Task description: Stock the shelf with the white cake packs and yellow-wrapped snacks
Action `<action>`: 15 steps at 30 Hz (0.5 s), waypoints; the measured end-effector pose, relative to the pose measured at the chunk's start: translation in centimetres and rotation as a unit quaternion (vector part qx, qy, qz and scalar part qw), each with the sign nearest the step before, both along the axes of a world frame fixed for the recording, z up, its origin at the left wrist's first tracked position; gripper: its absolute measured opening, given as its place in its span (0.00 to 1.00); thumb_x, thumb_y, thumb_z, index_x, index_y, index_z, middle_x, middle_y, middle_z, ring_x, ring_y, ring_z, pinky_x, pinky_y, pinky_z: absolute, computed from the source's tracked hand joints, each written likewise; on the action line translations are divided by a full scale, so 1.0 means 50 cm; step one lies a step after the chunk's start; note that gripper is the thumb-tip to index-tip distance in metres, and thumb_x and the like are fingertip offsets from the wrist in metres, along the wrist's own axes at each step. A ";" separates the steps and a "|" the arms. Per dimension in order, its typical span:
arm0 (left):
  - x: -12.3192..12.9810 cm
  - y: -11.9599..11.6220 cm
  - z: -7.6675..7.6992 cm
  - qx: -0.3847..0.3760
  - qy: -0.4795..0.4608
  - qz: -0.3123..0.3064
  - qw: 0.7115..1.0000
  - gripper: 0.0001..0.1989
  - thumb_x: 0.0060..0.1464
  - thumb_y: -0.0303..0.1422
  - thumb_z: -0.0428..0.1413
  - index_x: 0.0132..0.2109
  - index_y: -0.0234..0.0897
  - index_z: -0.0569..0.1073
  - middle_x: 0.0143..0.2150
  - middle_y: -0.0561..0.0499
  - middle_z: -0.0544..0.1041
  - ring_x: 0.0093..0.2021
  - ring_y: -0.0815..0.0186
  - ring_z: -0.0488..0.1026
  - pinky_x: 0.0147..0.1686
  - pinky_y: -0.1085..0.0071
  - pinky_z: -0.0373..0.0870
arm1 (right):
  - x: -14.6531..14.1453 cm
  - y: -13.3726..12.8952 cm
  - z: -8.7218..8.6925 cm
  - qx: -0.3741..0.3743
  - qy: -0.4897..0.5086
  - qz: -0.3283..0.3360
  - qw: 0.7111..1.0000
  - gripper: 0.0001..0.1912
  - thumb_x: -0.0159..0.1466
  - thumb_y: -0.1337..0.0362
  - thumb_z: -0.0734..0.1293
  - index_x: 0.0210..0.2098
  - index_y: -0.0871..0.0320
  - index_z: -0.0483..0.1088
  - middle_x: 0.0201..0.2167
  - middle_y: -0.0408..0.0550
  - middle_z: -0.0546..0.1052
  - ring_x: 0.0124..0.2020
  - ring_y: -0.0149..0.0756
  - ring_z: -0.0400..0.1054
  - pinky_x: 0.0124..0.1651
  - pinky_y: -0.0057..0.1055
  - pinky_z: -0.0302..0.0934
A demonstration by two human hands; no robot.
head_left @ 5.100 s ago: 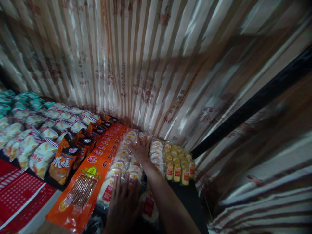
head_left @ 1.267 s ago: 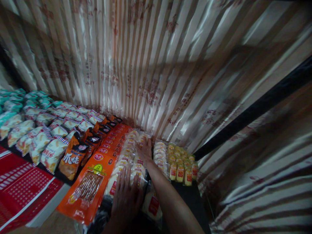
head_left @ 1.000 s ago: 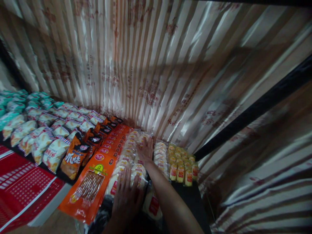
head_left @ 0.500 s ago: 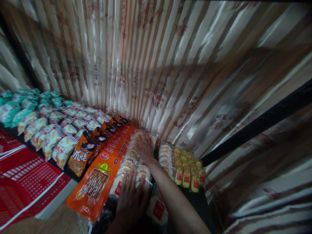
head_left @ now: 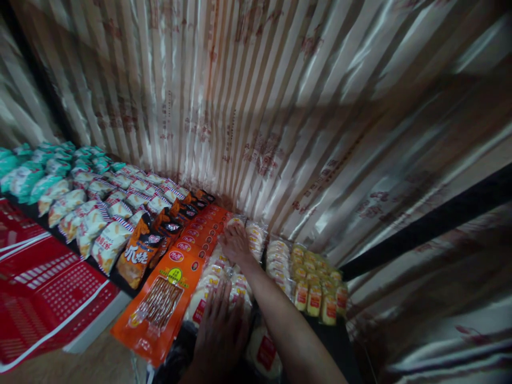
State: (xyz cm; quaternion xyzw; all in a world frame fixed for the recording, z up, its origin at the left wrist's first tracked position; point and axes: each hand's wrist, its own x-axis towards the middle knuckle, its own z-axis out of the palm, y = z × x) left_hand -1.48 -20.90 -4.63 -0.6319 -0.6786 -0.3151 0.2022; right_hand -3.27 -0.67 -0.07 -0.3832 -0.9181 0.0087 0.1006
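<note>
Two columns of clear-wrapped round white cakes [head_left: 202,304] with red and yellow labels lie on the dark shelf. My left hand [head_left: 221,322] rests flat on the front packs, its fingers stretched forward. Farther back, my right hand [head_left: 235,242] reaches over the left column, fingers open and slightly bent against the wrappers. Their tips are partly hard to make out in the dim light. Orange flat packs of brown sticks [head_left: 158,304] overlap in a row just left of the cakes. A single round white cake pack [head_left: 264,352] lies below my right forearm.
To the left stand orange-and-black snack bags [head_left: 138,253], white snack bags [head_left: 110,245] and teal bags [head_left: 26,178]. A red basket [head_left: 60,288] is at the lower left. Small yellow cakes [head_left: 314,298] sit at right by a dark pole [head_left: 432,221]. A striped curtain [head_left: 248,106] hangs behind.
My right hand has shifted left across the rear packs, uncovering the back of the right column. My left hand stays on the front packs. The view has turned slightly left.
</note>
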 end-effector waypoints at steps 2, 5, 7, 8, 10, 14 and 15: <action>0.001 0.000 0.000 0.005 -0.001 0.005 1.000 0.20 0.55 0.36 0.51 0.55 0.40 0.68 0.59 0.43 0.67 0.62 0.54 0.58 0.56 0.53 0.59 | -0.001 -0.003 0.003 -0.007 -0.002 -0.007 1.000 0.24 0.67 0.56 0.51 0.57 0.58 0.63 0.60 0.51 0.64 0.63 0.42 0.48 0.65 0.40 0.34; 0.000 0.001 -0.001 0.017 -0.001 0.011 1.000 0.20 0.55 0.38 0.51 0.54 0.40 0.68 0.58 0.43 0.68 0.62 0.54 0.58 0.57 0.54 0.58 | -0.002 -0.005 0.009 -0.020 0.003 -0.012 1.000 0.25 0.67 0.56 0.51 0.60 0.57 0.59 0.62 0.50 0.60 0.64 0.41 0.46 0.65 0.41 0.33; -0.001 0.001 0.001 0.014 0.002 0.008 1.000 0.20 0.55 0.37 0.51 0.54 0.40 0.68 0.58 0.43 0.68 0.62 0.54 0.58 0.57 0.54 0.57 | 0.000 -0.002 0.013 -0.020 0.018 -0.008 1.000 0.25 0.68 0.57 0.50 0.61 0.59 0.58 0.63 0.52 0.59 0.65 0.41 0.45 0.65 0.41 0.33; -0.002 0.001 0.002 0.011 0.005 0.004 1.000 0.20 0.55 0.37 0.51 0.54 0.39 0.68 0.58 0.43 0.68 0.62 0.54 0.58 0.58 0.54 0.56 | 0.002 0.000 0.014 -0.014 0.028 -0.006 0.999 0.25 0.68 0.57 0.50 0.61 0.60 0.58 0.63 0.52 0.59 0.65 0.41 0.45 0.66 0.40 0.34; -0.002 -0.001 0.004 0.009 0.015 -0.006 1.000 0.20 0.55 0.36 0.51 0.55 0.40 0.68 0.58 0.44 0.68 0.62 0.55 0.58 0.58 0.55 0.55 | 0.008 0.005 0.014 0.001 0.044 -0.007 0.999 0.25 0.68 0.59 0.50 0.59 0.63 0.60 0.62 0.54 0.60 0.65 0.41 0.46 0.66 0.38 0.36; -0.003 -0.010 0.006 0.039 0.006 -0.005 0.999 0.19 0.56 0.36 0.49 0.54 0.38 0.68 0.58 0.44 0.69 0.62 0.55 0.58 0.59 0.55 0.54 | 0.022 0.010 0.016 0.011 0.053 0.008 0.998 0.22 0.67 0.63 0.51 0.55 0.63 0.65 0.57 0.53 0.67 0.62 0.38 0.52 0.65 0.36 0.40; -0.007 -0.014 0.009 0.050 -0.005 0.002 0.999 0.18 0.56 0.35 0.49 0.53 0.38 0.68 0.57 0.44 0.69 0.62 0.55 0.58 0.59 0.55 0.55 | 0.024 0.008 0.018 0.009 0.053 0.023 0.998 0.22 0.67 0.64 0.51 0.55 0.62 0.66 0.57 0.52 0.67 0.62 0.38 0.52 0.65 0.37 0.40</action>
